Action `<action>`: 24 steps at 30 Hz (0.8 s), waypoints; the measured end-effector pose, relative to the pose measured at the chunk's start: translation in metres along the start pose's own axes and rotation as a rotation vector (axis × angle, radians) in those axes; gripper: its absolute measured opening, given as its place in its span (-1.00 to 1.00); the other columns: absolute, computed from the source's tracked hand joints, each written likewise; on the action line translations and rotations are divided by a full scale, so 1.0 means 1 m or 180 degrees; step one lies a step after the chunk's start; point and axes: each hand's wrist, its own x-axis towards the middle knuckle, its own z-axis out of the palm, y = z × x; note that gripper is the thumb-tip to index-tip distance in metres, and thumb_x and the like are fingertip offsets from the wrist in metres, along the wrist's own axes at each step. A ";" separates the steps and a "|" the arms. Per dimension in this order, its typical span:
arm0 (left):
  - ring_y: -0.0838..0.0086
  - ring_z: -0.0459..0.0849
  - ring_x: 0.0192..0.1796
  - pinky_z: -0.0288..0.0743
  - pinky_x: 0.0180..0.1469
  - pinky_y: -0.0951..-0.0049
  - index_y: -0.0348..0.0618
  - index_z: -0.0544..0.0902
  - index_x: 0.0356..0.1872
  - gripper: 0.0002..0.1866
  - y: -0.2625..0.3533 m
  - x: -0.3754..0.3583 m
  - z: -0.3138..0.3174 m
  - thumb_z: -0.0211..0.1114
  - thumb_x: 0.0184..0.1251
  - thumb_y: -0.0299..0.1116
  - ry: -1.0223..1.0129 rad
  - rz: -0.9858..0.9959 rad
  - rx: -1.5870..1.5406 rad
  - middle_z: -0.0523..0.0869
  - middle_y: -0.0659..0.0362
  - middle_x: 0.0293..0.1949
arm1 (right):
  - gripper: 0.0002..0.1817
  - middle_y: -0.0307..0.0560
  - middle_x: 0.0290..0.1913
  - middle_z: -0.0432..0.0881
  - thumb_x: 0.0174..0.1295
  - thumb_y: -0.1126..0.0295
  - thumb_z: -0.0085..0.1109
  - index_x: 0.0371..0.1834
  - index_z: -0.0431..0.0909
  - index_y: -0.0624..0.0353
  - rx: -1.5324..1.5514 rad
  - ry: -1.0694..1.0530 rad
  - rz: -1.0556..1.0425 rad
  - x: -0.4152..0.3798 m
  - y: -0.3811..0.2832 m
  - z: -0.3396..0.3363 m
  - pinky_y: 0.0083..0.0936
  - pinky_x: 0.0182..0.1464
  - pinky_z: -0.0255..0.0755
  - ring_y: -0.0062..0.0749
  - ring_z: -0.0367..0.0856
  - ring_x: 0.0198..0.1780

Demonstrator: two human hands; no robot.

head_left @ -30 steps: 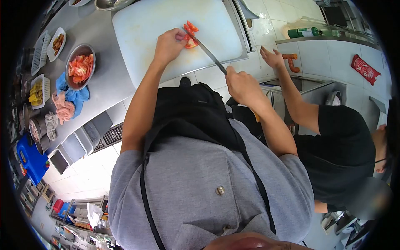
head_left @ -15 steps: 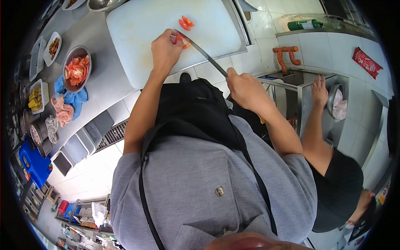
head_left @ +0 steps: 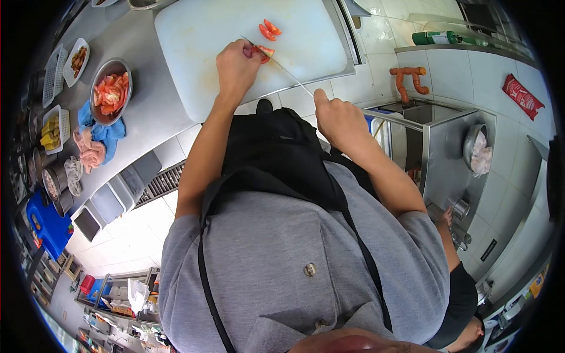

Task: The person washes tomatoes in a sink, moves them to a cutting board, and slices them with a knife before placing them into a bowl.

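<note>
On the white cutting board, my left hand is closed on a piece of tomato with curled fingertips. My right hand grips the handle of a long knife, whose blade tip reaches the tomato piece beside my left fingers. The blade is seen nearly edge-on. Two cut tomato wedges lie just beyond, apart from both hands. Left of the board stands a metal bowl full of cut tomato.
Blue cloth and pink cloth lie by the counter's front edge. White baskets and a dish of brown food sit farther left. At right are a metal sink unit, a bowl and a co-worker's arm.
The knife blade has turned to a thinner, edge-on view, its tip now at the tomato piece. My right hand has shifted slightly left. The co-worker's hand has moved away from the bowl, toward me.
</note>
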 end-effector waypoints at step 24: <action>0.33 0.75 -0.42 0.62 -0.22 0.38 -0.25 0.75 -0.33 -0.79 -0.008 -0.005 -0.015 0.39 0.10 -0.32 -0.0017 -0.0200 0.0258 0.76 0.07 -0.48 | -0.87 0.30 -0.52 0.60 0.33 0.40 0.00 -0.21 0.35 0.24 0.0668 -0.0136 -0.0116 0.007 0.004 0.004 0.17 -0.30 0.45 0.35 0.62 -0.38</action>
